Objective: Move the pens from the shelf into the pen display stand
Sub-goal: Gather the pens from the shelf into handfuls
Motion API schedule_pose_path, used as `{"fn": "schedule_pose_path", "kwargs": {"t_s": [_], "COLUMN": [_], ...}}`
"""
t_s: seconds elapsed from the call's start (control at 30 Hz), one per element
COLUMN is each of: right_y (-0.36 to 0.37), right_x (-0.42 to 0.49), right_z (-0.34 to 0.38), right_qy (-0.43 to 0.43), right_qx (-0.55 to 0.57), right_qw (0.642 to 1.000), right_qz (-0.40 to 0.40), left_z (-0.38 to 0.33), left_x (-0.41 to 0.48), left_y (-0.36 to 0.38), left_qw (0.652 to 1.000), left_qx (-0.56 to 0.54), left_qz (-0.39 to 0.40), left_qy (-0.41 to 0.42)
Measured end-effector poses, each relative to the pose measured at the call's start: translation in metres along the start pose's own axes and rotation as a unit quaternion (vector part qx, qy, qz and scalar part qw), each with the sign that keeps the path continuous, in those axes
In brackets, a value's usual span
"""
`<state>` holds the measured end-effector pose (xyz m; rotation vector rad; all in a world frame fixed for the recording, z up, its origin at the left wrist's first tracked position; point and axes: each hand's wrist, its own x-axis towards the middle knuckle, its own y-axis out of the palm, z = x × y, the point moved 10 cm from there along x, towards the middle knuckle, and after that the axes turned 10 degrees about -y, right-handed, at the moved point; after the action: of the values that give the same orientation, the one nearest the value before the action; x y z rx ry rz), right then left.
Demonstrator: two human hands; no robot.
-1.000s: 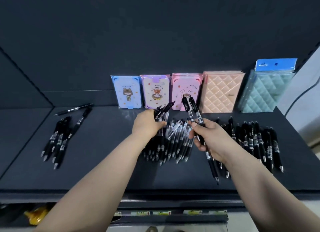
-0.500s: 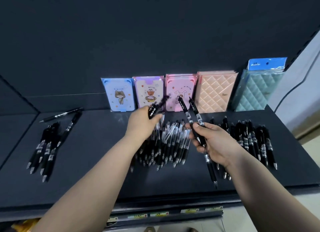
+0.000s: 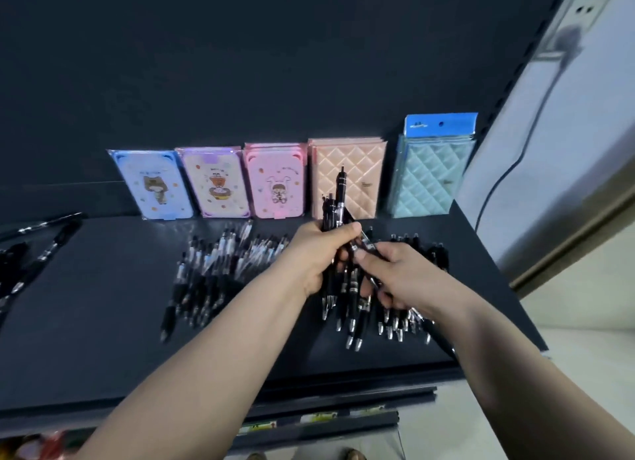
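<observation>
Black click pens lie in heaps on a dark shelf (image 3: pixel 103 322): a middle pile (image 3: pixel 220 267), a right pile (image 3: pixel 426 253) partly behind my hands, and a few pens at the far left (image 3: pixel 37 250). My left hand (image 3: pixel 319 253) is closed around a bunch of pens (image 3: pixel 338 205) held upright, tips down. My right hand (image 3: pixel 398 274) touches the same bunch from the right and grips a few pens. The two hands meet above the shelf's right half. No pen display stand is in view.
Five packs of notebooks lean on the back wall: blue (image 3: pixel 153 184), purple (image 3: pixel 214 181), pink (image 3: pixel 275 181), quilted peach (image 3: pixel 357 174), quilted teal (image 3: pixel 433 171). A white wall with a socket and cable (image 3: pixel 563 37) stands right. The shelf's front edge (image 3: pixel 343 387) is near me.
My left hand moved right with its pens and met my right hand; the two separate handfuls are now together. The camera swung right, so the shelf shifted left in view.
</observation>
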<state>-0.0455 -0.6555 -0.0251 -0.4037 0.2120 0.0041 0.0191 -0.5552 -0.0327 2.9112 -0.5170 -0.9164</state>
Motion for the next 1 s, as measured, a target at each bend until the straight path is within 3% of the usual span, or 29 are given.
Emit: {"fn": "schedule_pose_path", "kwargs": {"t_s": [0.1,0.2,0.33,0.47,0.6,0.7,1.0], "right_y": [-0.049,-0.078,-0.083,-0.087,-0.108,-0.119,-0.117], "right_x": [-0.002,0.000,0.006,0.014,0.017,0.019,0.021], "right_z": [-0.019,-0.034,-0.042,-0.054,-0.066,-0.070,-0.047], "right_qy": [0.037,0.045,0.015,0.007,0.028,0.028,-0.035], "right_qx": [0.086,0.231,0.306,0.360,0.214,0.170,-0.128], "right_qw": [0.992,0.961,0.938,0.917,0.952,0.953,0.963], "right_qz": [-0.084,-0.144,-0.162,-0.175,-0.218,-0.249,-0.232], "left_z": [-0.002,0.005,0.016,0.016,0.017,0.019,0.025], "left_x": [0.015,0.022,0.026,0.027,0.023,0.018,0.003], "left_y": [0.006,0.017,0.026,0.023,0.019,0.021,0.032], "left_qw": [0.999,0.984,0.957,0.958,0.987,0.998,0.987], "left_qx": [0.042,0.175,0.286,0.276,0.153,0.052,-0.043], "left_qz": [-0.014,-0.014,-0.042,-0.062,-0.038,0.014,0.146], "left_qy": [0.001,0.014,0.031,0.041,0.032,0.014,-0.047]}}
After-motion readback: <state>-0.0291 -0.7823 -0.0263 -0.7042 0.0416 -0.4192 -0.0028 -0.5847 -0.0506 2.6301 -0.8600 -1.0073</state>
